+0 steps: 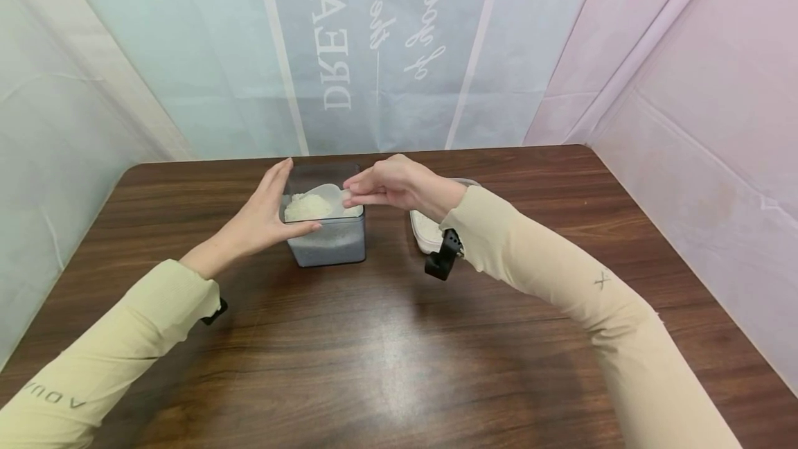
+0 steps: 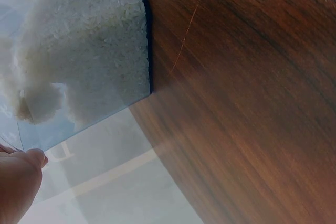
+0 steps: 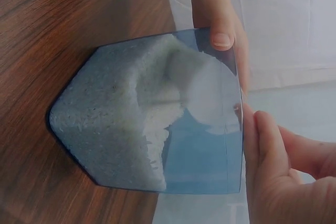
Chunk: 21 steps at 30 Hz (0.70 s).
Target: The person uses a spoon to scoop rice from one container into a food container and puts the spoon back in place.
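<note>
Currently the left hand (image 1: 262, 220) is gripping the see-through bluish box (image 1: 330, 248), its thumb lying along the near rim and its fingers spreading around the side at nine o'clock. The box is standing upright on the brown wooden table (image 1: 374, 366), sitting just toward nine o'clock of the middle of the head view, and is holding white rice (image 1: 305, 208), which is heaping higher at its nine o'clock side. The right hand (image 1: 399, 186) is coming over the box from three o'clock and pinching the pale scoop (image 1: 329, 194) near its end; the scoop is tilting inside the box, its bowl meeting the rice.

At three o'clock from the box, a pale tub (image 1: 427, 248) with white contents is showing partly beneath the right wrist.

At twelve o'clock a pale blue cloth (image 1: 386, 109) is hanging behind the table, carrying white lettering that is running sideways: "DREAM" in capitals, then "the" and "of your" in script. Toward eight o'clock, the left sleeve (image 1: 125, 345) is bearing dark letters that are looking like "AQUA", turned upside down; toward four o'clock, the right sleeve (image 1: 548, 269) is showing a small X-like mark. A black strap piece (image 1: 441, 262) is poking out below the right cuff.
</note>
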Motion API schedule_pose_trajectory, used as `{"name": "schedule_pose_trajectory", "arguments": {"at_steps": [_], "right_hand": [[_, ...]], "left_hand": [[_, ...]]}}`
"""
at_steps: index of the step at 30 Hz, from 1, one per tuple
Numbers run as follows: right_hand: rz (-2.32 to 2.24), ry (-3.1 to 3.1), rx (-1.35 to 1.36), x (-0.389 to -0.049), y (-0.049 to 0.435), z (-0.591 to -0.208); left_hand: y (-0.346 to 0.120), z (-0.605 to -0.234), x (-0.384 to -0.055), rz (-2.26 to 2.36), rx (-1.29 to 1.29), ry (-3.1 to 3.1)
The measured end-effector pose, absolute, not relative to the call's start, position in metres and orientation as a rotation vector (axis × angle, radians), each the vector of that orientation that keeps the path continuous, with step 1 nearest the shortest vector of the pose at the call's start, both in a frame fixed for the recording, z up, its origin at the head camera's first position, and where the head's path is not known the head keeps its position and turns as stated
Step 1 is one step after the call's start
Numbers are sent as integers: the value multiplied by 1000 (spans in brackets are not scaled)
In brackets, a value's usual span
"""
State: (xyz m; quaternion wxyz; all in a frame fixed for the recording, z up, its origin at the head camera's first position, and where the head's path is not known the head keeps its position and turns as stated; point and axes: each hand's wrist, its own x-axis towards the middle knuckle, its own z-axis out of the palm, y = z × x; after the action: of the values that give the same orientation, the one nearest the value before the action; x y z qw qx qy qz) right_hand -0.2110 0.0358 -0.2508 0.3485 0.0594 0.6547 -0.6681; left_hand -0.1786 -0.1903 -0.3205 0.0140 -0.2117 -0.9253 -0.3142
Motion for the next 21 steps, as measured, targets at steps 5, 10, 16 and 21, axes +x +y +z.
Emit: {"name": "schedule_pose_trajectory", "arguments": {"at_steps": [5,10,16,21], "right_hand": [[-1778,1656,166,-212,41,-252],[-1827,1615,195,-212,46,-254],[-1861,1582,197,-214,51,-255],[-1871,1571,195,-215,54,-255]], "left_hand": [[-191,-321,-178,-979,-639,-2879],[-191,-321,-179,-974,-641,-2881],[-190,-320,-179,-972,-644,-2872],[-189,-319,-179,-968,-648,-2880]]}}
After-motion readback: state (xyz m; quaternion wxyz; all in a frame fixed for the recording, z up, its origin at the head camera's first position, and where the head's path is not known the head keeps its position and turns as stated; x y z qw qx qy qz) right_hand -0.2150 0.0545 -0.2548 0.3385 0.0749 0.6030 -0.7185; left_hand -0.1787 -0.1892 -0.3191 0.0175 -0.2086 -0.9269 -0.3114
